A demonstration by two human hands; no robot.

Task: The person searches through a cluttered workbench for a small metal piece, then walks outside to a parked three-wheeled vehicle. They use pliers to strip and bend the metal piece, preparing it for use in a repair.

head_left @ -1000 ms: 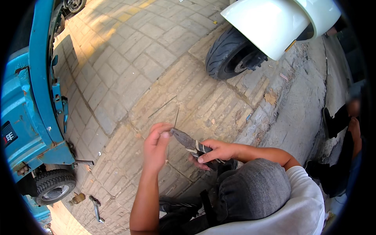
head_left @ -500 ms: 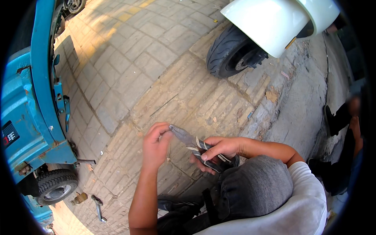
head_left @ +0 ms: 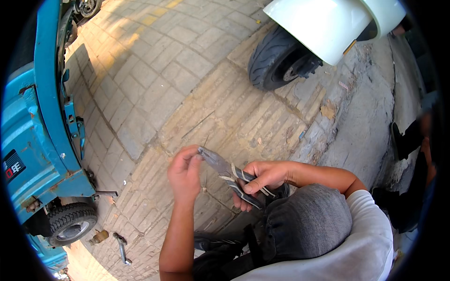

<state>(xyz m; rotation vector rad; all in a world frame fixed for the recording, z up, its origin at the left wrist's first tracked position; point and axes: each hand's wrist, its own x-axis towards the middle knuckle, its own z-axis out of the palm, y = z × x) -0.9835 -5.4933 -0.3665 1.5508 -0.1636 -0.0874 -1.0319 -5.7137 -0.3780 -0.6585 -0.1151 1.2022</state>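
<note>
My right hand (head_left: 266, 176) is wrapped round the handles of a pair of pliers (head_left: 216, 162), which have dark grips with pale edging. Their grey jaws point up and left, toward my left hand (head_left: 184, 168). Thumb and forefinger of that left hand are pinched together right at the jaw tips. A thin, wire-like line sticks up beside the tips. Whatever the left fingers pinch is too small to make out.
On the left stands a blue vehicle (head_left: 44, 150) with a black tyre (head_left: 70, 224). A bent metal tool (head_left: 122, 249) and a brass-coloured fitting (head_left: 99, 237) lie on the paving. A white scooter's front wheel (head_left: 272, 61) is ahead; another person's dark shoe (head_left: 399, 140) shows at right.
The pliers' tips and my left fingers have shifted slightly left together. A thin line now shows above the jaw tips. My right hand keeps its grip on the handles.
</note>
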